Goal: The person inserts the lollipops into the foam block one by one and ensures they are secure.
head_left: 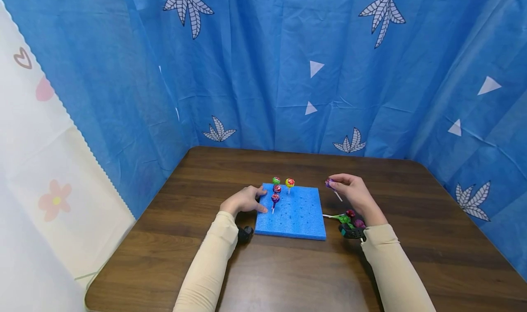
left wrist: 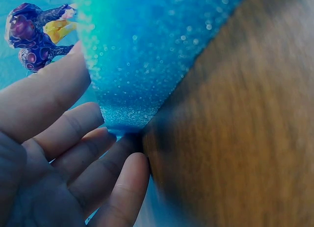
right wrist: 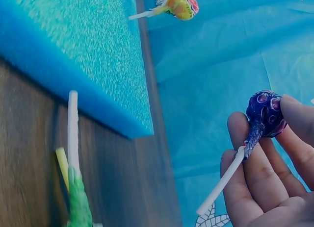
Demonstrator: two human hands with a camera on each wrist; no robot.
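Observation:
In the head view, my right hand [head_left: 352, 190] is raised beyond the right side of a blue foam board [head_left: 304, 211]. It pinches a purple-wrapped lollipop [right wrist: 265, 114] by its candy head, the white stick slanting down and free. My left hand [head_left: 246, 199] rests against the board's left edge, its thumb on the top rim and its fingers loosely extended along the side. Upright in the board's left and back part stand a purple lollipop [head_left: 275, 198], a dark-wrapped one [head_left: 277, 189], a green one [head_left: 276, 180] and a yellow one [head_left: 290, 183].
Beside the board's right edge lies a small pile of lollipops, with a green one [head_left: 342, 218] and a purple one [head_left: 359, 223], partly behind my right wrist. Small holes dot the board. The brown wooden table [head_left: 288, 275] meets a blue curtain [head_left: 263, 74] at the back.

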